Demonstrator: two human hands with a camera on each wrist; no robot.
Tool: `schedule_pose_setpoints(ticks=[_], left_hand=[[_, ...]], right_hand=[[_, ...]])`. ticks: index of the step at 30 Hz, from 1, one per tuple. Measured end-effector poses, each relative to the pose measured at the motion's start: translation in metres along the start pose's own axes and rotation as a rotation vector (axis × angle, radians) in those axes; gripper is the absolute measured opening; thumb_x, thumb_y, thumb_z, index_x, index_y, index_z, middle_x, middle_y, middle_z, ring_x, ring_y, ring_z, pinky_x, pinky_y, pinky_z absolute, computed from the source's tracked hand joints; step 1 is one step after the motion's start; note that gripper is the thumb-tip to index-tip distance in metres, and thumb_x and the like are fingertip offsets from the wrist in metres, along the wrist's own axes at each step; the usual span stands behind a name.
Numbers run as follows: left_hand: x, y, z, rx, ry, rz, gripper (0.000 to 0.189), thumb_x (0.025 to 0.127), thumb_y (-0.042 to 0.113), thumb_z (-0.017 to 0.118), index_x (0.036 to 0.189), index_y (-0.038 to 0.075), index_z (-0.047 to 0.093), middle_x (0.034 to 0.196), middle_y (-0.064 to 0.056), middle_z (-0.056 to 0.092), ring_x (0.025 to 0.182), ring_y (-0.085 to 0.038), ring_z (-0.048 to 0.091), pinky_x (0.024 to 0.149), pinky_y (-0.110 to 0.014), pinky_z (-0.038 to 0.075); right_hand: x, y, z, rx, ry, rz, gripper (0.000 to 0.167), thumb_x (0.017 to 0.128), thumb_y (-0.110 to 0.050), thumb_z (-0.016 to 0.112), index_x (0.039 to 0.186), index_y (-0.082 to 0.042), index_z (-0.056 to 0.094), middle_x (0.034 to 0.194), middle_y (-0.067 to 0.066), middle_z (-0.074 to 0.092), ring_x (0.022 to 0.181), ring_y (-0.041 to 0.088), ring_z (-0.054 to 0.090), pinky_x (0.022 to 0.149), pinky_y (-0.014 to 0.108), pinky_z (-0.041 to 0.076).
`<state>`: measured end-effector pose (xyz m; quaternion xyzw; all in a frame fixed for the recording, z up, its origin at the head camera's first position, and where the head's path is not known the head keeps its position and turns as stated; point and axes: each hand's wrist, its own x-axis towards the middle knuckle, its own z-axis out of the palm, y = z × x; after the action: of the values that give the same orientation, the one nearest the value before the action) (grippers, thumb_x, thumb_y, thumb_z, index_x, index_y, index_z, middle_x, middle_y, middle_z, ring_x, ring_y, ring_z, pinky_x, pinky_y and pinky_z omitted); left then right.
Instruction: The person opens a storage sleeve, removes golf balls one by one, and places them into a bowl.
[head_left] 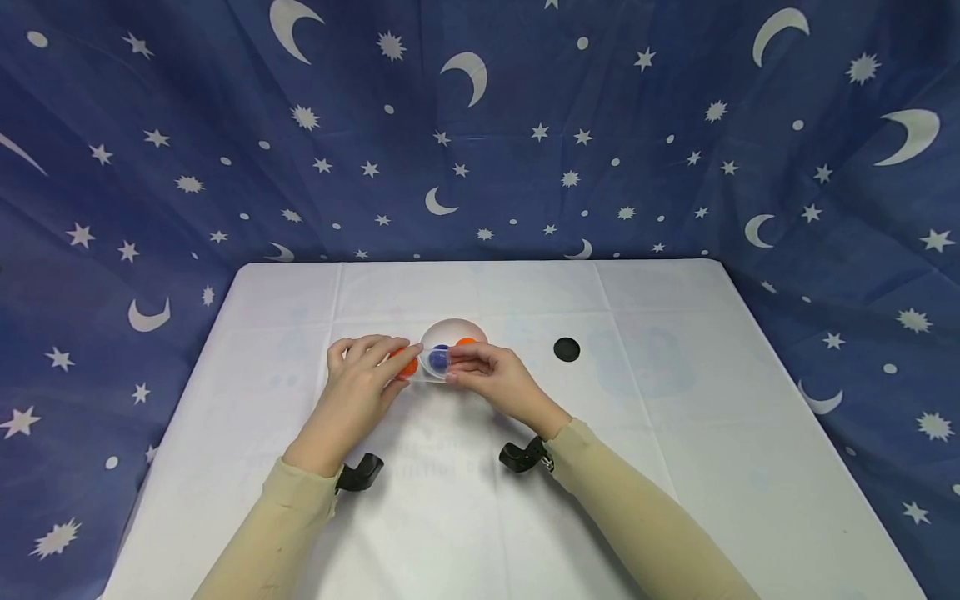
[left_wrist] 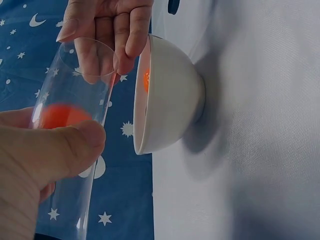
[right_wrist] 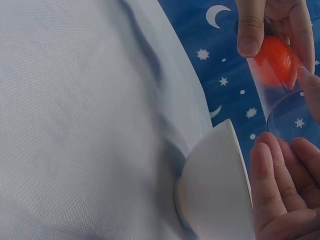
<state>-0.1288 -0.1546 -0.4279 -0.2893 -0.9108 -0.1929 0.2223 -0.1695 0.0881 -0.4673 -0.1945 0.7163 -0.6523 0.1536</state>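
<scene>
A clear plastic tube [left_wrist: 75, 170] is held up beside the bowl, an orange ball [left_wrist: 65, 116] inside it. My left hand [head_left: 358, 383] grips the tube round the ball, thumb across the near side in the left wrist view. At the tube's other end, my right hand [head_left: 491, 379] holds the rim, thumb on one edge and fingers on the other. Just behind the tube stands a white bowl [left_wrist: 175, 95]. In the head view it contains an orange ball [head_left: 467, 340] and a blue ball [head_left: 438, 359], the blue one seen through the tube.
A flat black disc [head_left: 567, 349] lies on the white-covered table [head_left: 675, 350], to the right of the bowl. Black wrist mounts [head_left: 360, 473] stick out beneath both sleeves. A blue curtain [head_left: 510, 100] with moons and stars hangs behind and along both sides.
</scene>
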Motion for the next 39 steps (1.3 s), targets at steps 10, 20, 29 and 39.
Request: schedule_pose_setpoints(ticks=[10, 20, 29, 39], left_hand=[[-0.001, -0.001, -0.001, 0.012, -0.006, 0.0, 0.055, 0.077, 0.01, 0.081, 0.129, 0.017, 0.063, 0.124, -0.004, 0.06, 0.115, -0.027, 0.05, 0.094, -0.053, 0.025], [-0.002, -0.003, -0.001, 0.009, 0.003, -0.001, 0.055, 0.078, 0.011, 0.08, 0.129, 0.016, 0.062, 0.124, -0.004, 0.061, 0.115, -0.029, 0.05, 0.093, -0.053, 0.025], [-0.007, -0.006, -0.002, -0.013, -0.013, -0.045, 0.057, 0.077, 0.01, 0.081, 0.131, 0.017, 0.061, 0.126, -0.003, 0.06, 0.115, -0.028, 0.049, 0.093, -0.053, 0.024], [-0.02, -0.007, 0.005, -0.032, -0.049, -0.102, 0.056, 0.078, 0.012, 0.08, 0.131, 0.017, 0.061, 0.125, -0.003, 0.06, 0.114, -0.028, 0.05, 0.094, -0.054, 0.023]], right_hand=[[-0.001, -0.003, 0.001, -0.054, 0.039, 0.054, 0.052, 0.082, -0.035, 0.078, 0.125, -0.011, 0.063, 0.111, 0.003, 0.067, 0.098, 0.018, 0.066, 0.084, 0.032, 0.053], [-0.001, -0.006, 0.0, -0.065, 0.039, 0.04, 0.051, 0.081, -0.035, 0.079, 0.123, -0.013, 0.064, 0.11, 0.004, 0.067, 0.098, 0.018, 0.066, 0.083, 0.032, 0.053], [0.001, -0.01, -0.008, -0.106, 0.054, 0.041, 0.046, 0.084, -0.028, 0.077, 0.123, -0.01, 0.063, 0.112, 0.004, 0.066, 0.097, 0.019, 0.065, 0.083, 0.03, 0.053], [0.008, -0.014, -0.018, -0.162, 0.121, -0.001, 0.045, 0.082, -0.03, 0.079, 0.121, -0.013, 0.064, 0.109, 0.003, 0.066, 0.095, 0.018, 0.066, 0.083, 0.03, 0.053]])
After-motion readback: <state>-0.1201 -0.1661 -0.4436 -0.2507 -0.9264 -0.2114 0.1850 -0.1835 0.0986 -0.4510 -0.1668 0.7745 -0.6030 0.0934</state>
